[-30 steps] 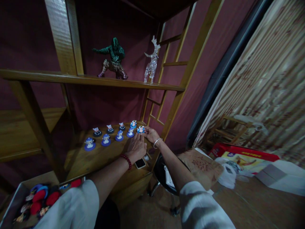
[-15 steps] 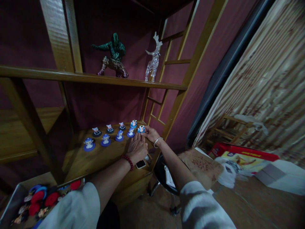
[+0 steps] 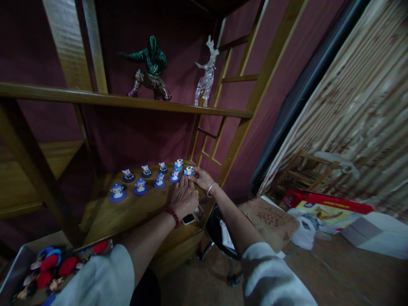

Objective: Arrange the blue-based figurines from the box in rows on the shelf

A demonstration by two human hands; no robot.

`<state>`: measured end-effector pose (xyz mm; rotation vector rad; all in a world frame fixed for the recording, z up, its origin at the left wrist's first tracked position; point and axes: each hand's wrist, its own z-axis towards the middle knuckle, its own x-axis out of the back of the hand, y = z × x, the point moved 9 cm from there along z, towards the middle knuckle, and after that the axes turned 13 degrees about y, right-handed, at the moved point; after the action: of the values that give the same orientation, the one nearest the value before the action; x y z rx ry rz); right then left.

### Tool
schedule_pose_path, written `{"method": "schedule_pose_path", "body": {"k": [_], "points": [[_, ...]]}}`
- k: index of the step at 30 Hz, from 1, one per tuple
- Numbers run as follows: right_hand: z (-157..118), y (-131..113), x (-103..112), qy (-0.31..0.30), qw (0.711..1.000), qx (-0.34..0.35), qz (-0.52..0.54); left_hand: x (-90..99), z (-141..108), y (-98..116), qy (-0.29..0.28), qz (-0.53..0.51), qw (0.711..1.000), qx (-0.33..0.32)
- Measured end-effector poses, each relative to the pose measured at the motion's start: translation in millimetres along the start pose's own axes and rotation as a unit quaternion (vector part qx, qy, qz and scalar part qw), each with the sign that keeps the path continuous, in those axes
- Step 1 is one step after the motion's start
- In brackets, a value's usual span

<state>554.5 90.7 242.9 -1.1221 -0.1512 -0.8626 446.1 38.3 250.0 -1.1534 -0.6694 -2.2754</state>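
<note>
The blue-and-white figurine (image 3: 188, 171) stood upright at the right end of the front row, down on the wooden shelf (image 3: 137, 210) as far as I could see; the fingertips of my right hand (image 3: 204, 178) met its right side, thumb nearer me, though I could not tell whether they were clamped on it or only steadying it; my left hand (image 3: 185, 199) lay palm down just in front, its fingers stretched out and nearly together, their tips close by the figurine's base, gripping nothing that showed.

I judged the step in hand to be the settling of this one piece in its place; the next move, to my mind, called for a small, level nudge if it sat askew, then a soft parting of the fingers, since a careless knuckle could have tipped its neighbours.

To its left ran four purple-based figurines (image 3: 159, 181); behind them stood three black-based figurines (image 3: 146, 171), with a second blue-and-white piece (image 3: 178, 164) at that row's right end; a phone (image 3: 188, 219) lay near my left wrist; above, on the upper shelf (image 3: 105, 99), a green crouching statue (image 3: 152, 70) and a clear deer (image 3: 205, 80) stood apart; at lower left, a box (image 3: 47, 241) held a jumble of red, blue and dark pieces.
</note>
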Motion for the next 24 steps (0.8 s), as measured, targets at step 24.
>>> {"method": "schedule_pose_path", "body": {"k": [24], "points": [[9,24,3,0.057,0.996,-0.055,0.029,2.9,-1,2,0.004,0.005,1.0,0.004]]}}
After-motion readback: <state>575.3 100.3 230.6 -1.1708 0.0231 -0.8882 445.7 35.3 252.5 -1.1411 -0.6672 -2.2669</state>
